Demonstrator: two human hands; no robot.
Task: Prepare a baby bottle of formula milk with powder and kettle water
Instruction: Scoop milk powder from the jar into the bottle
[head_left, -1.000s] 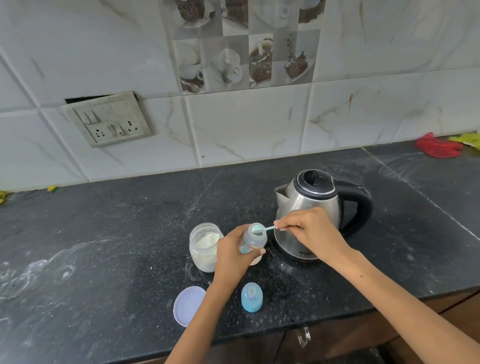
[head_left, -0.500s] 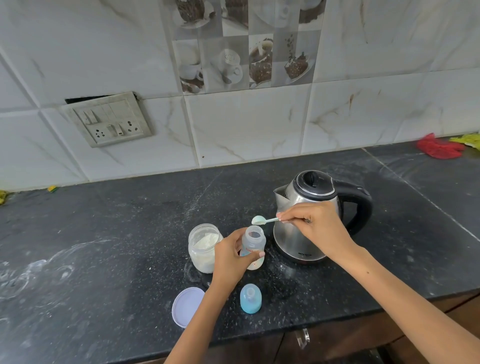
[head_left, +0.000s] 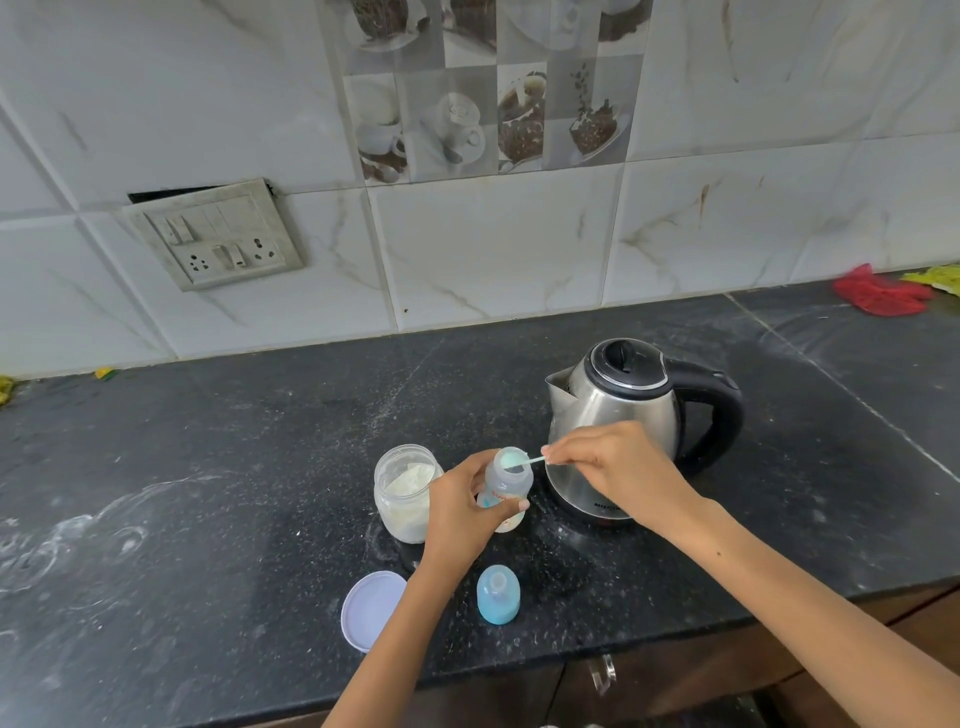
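My left hand (head_left: 462, 514) grips a small clear baby bottle (head_left: 510, 480) that stands open on the black counter (head_left: 260, 467). My right hand (head_left: 615, 470) pinches the handle of a pale blue scoop (head_left: 511, 460), whose bowl sits over the bottle's mouth. An open glass jar of white powder (head_left: 405, 491) stands just left of the bottle. A steel kettle (head_left: 618, 415) with a black lid and handle stands behind my right hand. The bottle's blue teat cap (head_left: 498, 594) lies in front of the bottle.
The jar's round pale lid (head_left: 371, 608) lies near the counter's front edge. A switch and socket plate (head_left: 215, 234) is on the tiled wall. Red and yellow cloths (head_left: 883, 296) lie at the far right. White powder streaks mark the counter at left.
Half a second ago the scoop was lifted above and behind the bottle; now my right hand has lowered it back onto the bottle's mouth. My left hand kept its grip.
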